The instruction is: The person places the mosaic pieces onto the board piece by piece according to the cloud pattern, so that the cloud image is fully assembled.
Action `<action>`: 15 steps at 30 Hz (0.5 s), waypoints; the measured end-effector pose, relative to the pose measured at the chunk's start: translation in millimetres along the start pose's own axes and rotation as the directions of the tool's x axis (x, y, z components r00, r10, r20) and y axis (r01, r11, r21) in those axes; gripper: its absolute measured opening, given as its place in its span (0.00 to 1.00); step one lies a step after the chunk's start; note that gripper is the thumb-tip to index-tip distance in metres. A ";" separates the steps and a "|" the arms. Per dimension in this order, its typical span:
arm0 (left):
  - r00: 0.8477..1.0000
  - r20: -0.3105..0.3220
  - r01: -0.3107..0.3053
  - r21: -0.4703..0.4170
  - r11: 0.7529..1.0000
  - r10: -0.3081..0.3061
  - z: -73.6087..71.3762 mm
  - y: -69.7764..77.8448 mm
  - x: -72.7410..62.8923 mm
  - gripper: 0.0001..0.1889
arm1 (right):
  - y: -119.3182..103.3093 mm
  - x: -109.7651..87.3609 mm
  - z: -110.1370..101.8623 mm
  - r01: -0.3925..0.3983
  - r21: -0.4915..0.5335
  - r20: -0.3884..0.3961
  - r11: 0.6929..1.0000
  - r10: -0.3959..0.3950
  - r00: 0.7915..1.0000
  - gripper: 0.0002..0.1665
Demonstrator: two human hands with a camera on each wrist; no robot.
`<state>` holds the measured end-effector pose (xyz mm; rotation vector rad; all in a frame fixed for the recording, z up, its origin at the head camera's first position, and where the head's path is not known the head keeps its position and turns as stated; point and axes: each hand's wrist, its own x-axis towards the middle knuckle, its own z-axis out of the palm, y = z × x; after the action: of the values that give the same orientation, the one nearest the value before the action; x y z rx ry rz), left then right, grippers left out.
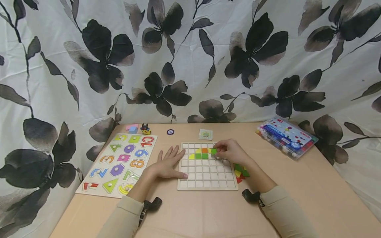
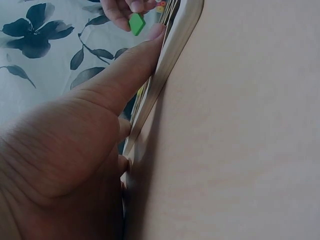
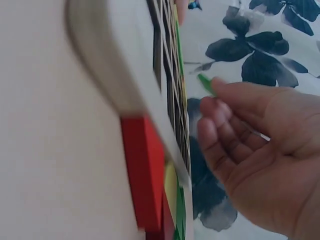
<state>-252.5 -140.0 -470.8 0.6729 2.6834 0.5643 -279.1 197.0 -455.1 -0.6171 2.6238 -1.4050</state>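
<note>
A white grid board lies on the table, with several green, yellow and orange tiles set in its upper squares. My right hand pinches a green tile between thumb and fingers over the board's upper right. In the left wrist view that green tile hangs clear of the board. My left hand rests at the board's left edge with fingers spread, its thumb on the rim. Loose red, yellow and green tiles lie beside the board's right edge, under my right forearm.
A number puzzle board lies on the left. Along the back are pink and blue blocks, a small figurine, a dark round disc and a pattern card. A clear plastic case sits at the back right.
</note>
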 end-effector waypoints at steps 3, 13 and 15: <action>1.000 0.002 -0.001 -0.024 1.000 0.001 0.8 -0.5 -0.8 0.64 | 1.5 1.7 6.5 0.006 -0.032 0.032 0.999 -0.005 0.999 0.15; 1.000 0.001 0.004 0.017 1.000 -0.004 -2.2 2.4 -1.5 0.61 | 2.2 1.0 14.8 -0.016 -0.117 0.052 0.993 0.022 0.998 0.16; 1.000 0.004 0.007 0.025 1.000 -0.008 -2.4 3.0 -1.7 0.61 | 2.0 0.8 15.0 -0.017 -0.130 0.055 0.991 0.025 0.998 0.16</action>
<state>-250.9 -139.1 -467.0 0.6697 2.6918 0.5275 -276.3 186.1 -465.2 -0.6319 2.6837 -1.2009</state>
